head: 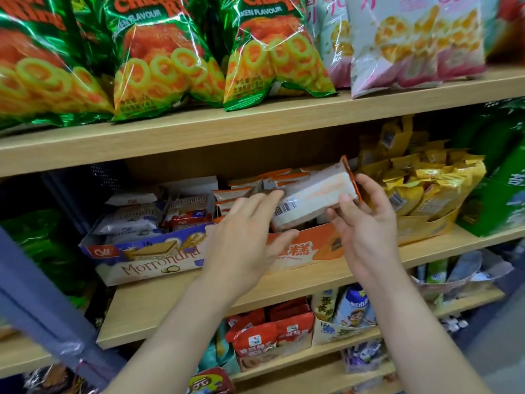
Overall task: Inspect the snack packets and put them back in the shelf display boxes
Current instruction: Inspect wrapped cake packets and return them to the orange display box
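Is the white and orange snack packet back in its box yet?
Not yet. The packet is out, tilted over the orange box; the right hand pinches it, the left hand touches it.

A pale wooden shelf board (255,120) runs across the upper part of the view, tilted up to the right. Big shiny green bags (159,61) printed with yellow rings stand on it in a row, touching one another. Just to their right on the same board stand pale bags (417,44) with pink bottoms. A second wooden board (176,305) lies below. At its far right end sits a large green pack (500,189), and blurred green bags (42,243) show at the left. A blue-grey upright post (42,302) slants across the lower left corner. Grey floor (494,345) shows at the lower right.
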